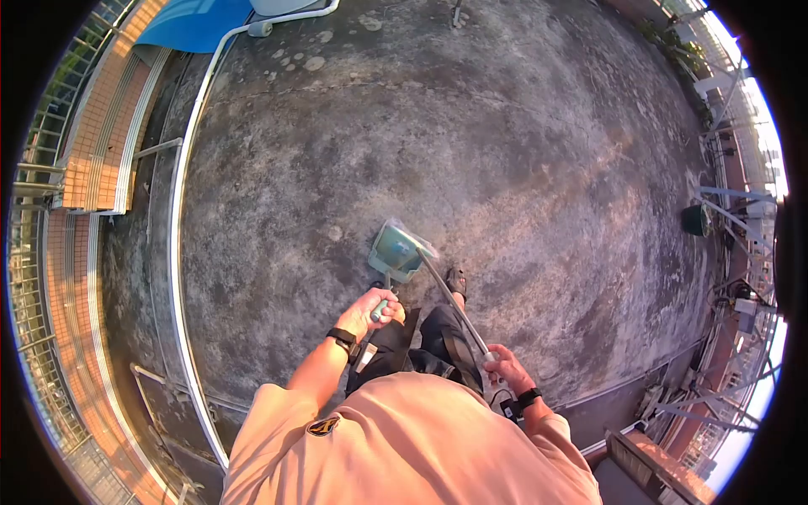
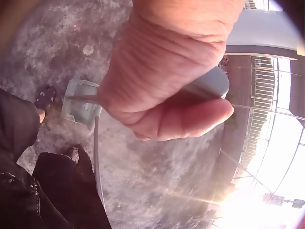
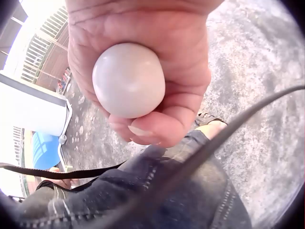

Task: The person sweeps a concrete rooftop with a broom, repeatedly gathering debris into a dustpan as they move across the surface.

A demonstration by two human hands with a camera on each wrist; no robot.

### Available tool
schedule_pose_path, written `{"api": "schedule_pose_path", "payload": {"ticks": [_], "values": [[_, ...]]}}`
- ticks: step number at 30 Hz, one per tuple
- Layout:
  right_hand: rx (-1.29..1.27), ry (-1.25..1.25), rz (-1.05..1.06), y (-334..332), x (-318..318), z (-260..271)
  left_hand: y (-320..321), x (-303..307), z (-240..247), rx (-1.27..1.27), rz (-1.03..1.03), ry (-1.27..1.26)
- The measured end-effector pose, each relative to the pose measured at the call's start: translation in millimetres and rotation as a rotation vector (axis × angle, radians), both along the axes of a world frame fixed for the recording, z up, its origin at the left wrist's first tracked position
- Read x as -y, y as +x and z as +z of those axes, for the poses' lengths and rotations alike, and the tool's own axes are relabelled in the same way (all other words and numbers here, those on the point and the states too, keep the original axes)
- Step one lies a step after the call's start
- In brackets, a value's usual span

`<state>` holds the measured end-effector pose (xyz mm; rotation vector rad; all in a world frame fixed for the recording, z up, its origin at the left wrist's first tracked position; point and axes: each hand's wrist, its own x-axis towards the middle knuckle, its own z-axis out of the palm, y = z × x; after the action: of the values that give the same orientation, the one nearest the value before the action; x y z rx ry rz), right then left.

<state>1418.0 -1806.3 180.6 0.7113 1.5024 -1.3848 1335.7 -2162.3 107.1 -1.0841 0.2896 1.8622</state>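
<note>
A pale green dustpan point(image 1: 396, 251) lies on the concrete before the person's feet, also low in the left wrist view as a greenish tray point(image 2: 82, 106). The left hand point(image 1: 372, 310) grips its upright handle, whose grey-green end point(image 2: 214, 83) pokes out of the curled left hand point(image 2: 167, 71). A long thin pole point(image 1: 450, 296) slants from the dustpan's right edge to the right hand point(image 1: 508, 369), which holds its upper end. In the right wrist view the right hand point(image 3: 143, 62) has its fingers round a white rounded knob point(image 3: 128, 80). The pole's lower end is hard to make out.
A white pipe point(image 1: 178, 210) runs along the left side of the concrete floor point(image 1: 522, 168), beside a tiled ledge point(image 1: 93, 168). A blue sheet point(image 1: 189, 27) is at the upper left. A dark green pot point(image 1: 695, 220) and metal frames stand at the right.
</note>
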Motion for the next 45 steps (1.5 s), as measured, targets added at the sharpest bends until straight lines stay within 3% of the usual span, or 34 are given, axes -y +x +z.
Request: {"api": "schedule_pose_path", "payload": {"ticks": [8,11,17,20,25,27,30,35,40,43,45], "values": [[-0.044,0.199,-0.259,80,24,22,-11,20,0,-0.025,-0.088,-0.079],[-0.098,0.152,-0.397,105,18,35,-14,26,-5,-0.016,-0.130,-0.131],[-0.007,0.170,-0.527,96,27,116,-18,33,-15,0.025,-0.091,0.008],[0.109,0.009,-0.783,78,37,139,-23,30,-14,0.045,-0.108,0.013],[0.048,-0.153,-0.706,55,59,142,-25,23,-11,0.030,-0.119,-0.034],[0.264,-0.130,-0.832,44,69,145,-22,24,-14,0.026,-0.142,-0.056],[0.293,-0.134,-0.797,32,80,140,-20,26,-17,0.041,-0.110,-0.024],[0.328,-0.136,-0.672,5,95,165,-17,28,-17,-0.004,-0.144,-0.081],[0.472,-0.086,-0.640,-14,82,220,-21,31,-13,0.017,-0.051,0.039],[0.451,-0.052,-0.460,-18,82,211,-27,26,-8,0.009,-0.056,0.027],[0.424,-0.087,-0.476,-24,89,189,-28,23,-12,0.023,-0.045,0.027]]}}
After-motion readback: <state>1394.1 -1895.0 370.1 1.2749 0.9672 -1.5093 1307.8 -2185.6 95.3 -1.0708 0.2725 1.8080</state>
